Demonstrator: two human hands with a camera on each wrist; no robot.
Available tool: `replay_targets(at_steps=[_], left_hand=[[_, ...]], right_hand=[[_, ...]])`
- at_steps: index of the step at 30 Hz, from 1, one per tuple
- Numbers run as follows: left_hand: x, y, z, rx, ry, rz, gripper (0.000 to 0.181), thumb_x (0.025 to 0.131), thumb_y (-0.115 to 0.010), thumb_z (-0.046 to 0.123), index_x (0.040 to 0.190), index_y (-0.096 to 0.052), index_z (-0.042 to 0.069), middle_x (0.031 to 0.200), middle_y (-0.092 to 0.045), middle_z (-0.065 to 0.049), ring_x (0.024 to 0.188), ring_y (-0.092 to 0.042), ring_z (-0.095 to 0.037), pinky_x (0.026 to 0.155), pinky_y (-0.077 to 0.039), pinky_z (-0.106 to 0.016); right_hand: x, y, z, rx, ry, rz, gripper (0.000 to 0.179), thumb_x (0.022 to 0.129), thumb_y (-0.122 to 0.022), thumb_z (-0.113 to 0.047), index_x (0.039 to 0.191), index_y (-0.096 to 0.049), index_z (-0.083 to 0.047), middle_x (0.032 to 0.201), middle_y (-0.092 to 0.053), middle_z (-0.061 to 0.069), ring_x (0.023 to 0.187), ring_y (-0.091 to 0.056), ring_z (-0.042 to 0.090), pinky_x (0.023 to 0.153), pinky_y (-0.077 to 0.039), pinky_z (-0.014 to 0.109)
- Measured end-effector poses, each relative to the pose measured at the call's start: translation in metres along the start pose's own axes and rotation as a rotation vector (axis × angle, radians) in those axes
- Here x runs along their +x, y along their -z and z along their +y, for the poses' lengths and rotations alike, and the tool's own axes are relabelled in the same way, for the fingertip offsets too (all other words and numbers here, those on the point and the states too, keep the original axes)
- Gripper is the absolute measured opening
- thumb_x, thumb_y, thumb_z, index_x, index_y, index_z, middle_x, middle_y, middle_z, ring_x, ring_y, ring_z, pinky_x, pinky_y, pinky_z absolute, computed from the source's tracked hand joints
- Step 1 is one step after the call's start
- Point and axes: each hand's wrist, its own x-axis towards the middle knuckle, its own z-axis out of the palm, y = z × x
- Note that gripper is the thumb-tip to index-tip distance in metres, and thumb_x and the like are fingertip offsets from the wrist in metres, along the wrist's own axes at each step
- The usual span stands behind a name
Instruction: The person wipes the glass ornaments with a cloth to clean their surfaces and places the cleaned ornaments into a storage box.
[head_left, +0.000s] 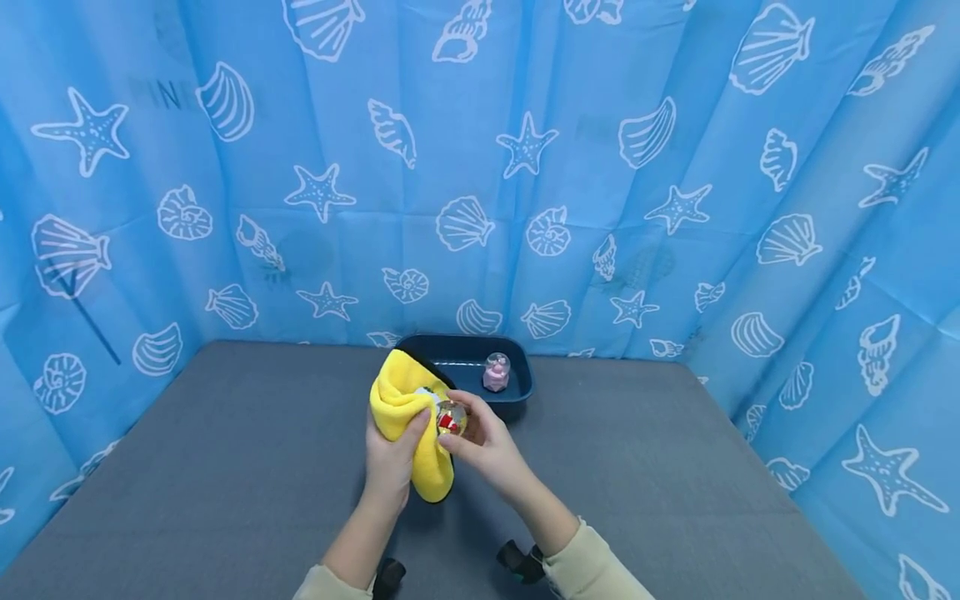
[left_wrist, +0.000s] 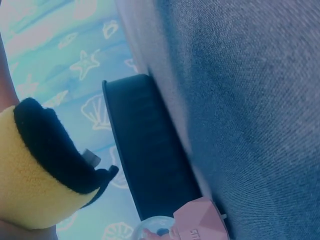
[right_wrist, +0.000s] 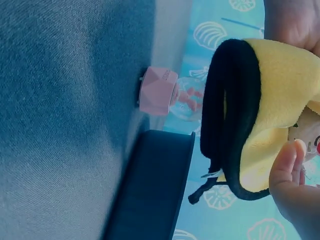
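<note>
Head view: two bare hands meet over the grey counter (head_left: 270, 450), just in front of a dark blue bin (head_left: 516, 407).
Left hand (head_left: 390, 457): gripping a yellow cloth (head_left: 432, 475) (its edging is black), thumb pressed on the near face.
Right hand (head_left: 491, 442): thumb and fingers pinching a clear globe (head_left: 451, 419) with something red inside.
Clear globe: between the two hands, raised above the counter, partly wrapped by the cloth.
Pink globe (head_left: 496, 373): upright inside the bin, toward its right end.
Wrist views: a pink-based globe (right_wrist: 157, 92) stands on the counter beside the bin's outer wall (whether it is the same one, I cannot tell).
Backdrop: blue curtain (head_left: 480, 192) with white shells and starfish.
</note>
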Motion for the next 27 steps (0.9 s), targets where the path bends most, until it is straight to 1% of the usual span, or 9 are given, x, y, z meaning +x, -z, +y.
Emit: replay_targets(at_steps=[3,5,9,12,15,20,25,27], left_hand=[[-0.001,0.001,0.000,-0.004,-0.004,0.021,0.057,0.088,-0.066,0.001,0.135,-0.034,0.001,0.114,-0.049,-0.008,0.099,-0.054,-0.017,0.086,-0.048,-0.026],[-0.001,0.001,-0.001,0.013,-0.001,0.025,0.058,0.088,-0.066,0.002,0.135,-0.033,0.001,0.114,-0.049,-0.008,0.099,-0.053,-0.017,0.086,-0.048,-0.026],[-0.003,0.001,-0.001,0.027,-0.005,0.020,0.058,0.088,-0.066,0.000,0.136,-0.034,0.001,0.114,-0.049,-0.008,0.099,-0.054,-0.018,0.086,-0.048,-0.026],[-0.003,0.001,-0.001,0.021,-0.007,0.011,0.056,0.088,-0.065,-0.001,0.135,-0.035,0.001,0.113,-0.050,-0.008,0.099,-0.054,-0.019,0.086,-0.049,-0.027],[-0.003,0.002,-0.001,0.024,0.014,0.015,0.051,0.091,-0.064,0.005,0.133,-0.036,0.000,0.113,-0.051,-0.008,0.098,-0.054,-0.018,0.086,-0.048,-0.026],[-0.001,0.004,0.002,0.049,0.073,0.016,0.047,0.095,-0.060,0.015,0.133,-0.037,-0.001,0.115,-0.050,-0.010,0.100,-0.053,-0.018,0.087,-0.047,-0.025],[0.001,0.007,0.010,0.064,0.140,0.038,0.049,0.098,-0.057,0.022,0.136,-0.034,0.000,0.117,-0.049,-0.010,0.101,-0.052,-0.017,0.087,-0.046,-0.024],[0.002,0.008,0.012,0.050,0.153,0.029,0.049,0.098,-0.056,0.021,0.136,-0.034,0.000,0.116,-0.049,-0.009,0.099,-0.052,-0.016,0.087,-0.046,-0.025]], right_hand=[[0.001,-0.002,0.000,0.046,-0.032,0.005,0.053,0.098,-0.058,-0.017,0.140,-0.036,0.005,0.119,-0.050,0.017,0.092,-0.054,0.020,0.082,-0.051,0.027],[0.001,-0.003,0.000,0.058,-0.047,0.007,0.053,0.099,-0.058,-0.021,0.139,-0.036,0.006,0.112,-0.052,0.014,0.087,-0.054,0.019,0.078,-0.051,0.026],[0.002,-0.005,0.001,0.064,-0.055,0.017,0.048,0.098,-0.059,-0.016,0.137,-0.040,0.004,0.100,-0.054,0.009,0.079,-0.055,0.017,0.074,-0.051,0.024],[0.001,-0.006,0.001,0.068,-0.043,0.036,0.044,0.097,-0.060,-0.013,0.134,-0.044,0.005,0.098,-0.054,0.008,0.078,-0.056,0.016,0.074,-0.052,0.025],[0.001,-0.005,0.002,0.069,-0.044,0.046,0.043,0.097,-0.061,-0.013,0.133,-0.046,0.005,0.100,-0.055,0.008,0.080,-0.056,0.016,0.075,-0.051,0.025],[0.000,-0.003,0.004,0.085,-0.058,0.053,0.042,0.096,-0.060,-0.010,0.133,-0.047,0.005,0.106,-0.055,0.011,0.087,-0.056,0.018,0.077,-0.051,0.026],[-0.001,0.001,0.003,0.082,-0.017,0.032,0.044,0.095,-0.059,-0.004,0.135,-0.044,0.004,0.120,-0.053,0.019,0.100,-0.057,0.023,0.085,-0.052,0.029],[-0.001,0.002,0.003,0.063,0.003,0.026,0.046,0.094,-0.060,-0.001,0.137,-0.043,0.004,0.124,-0.051,0.022,0.103,-0.056,0.025,0.087,-0.052,0.031]])
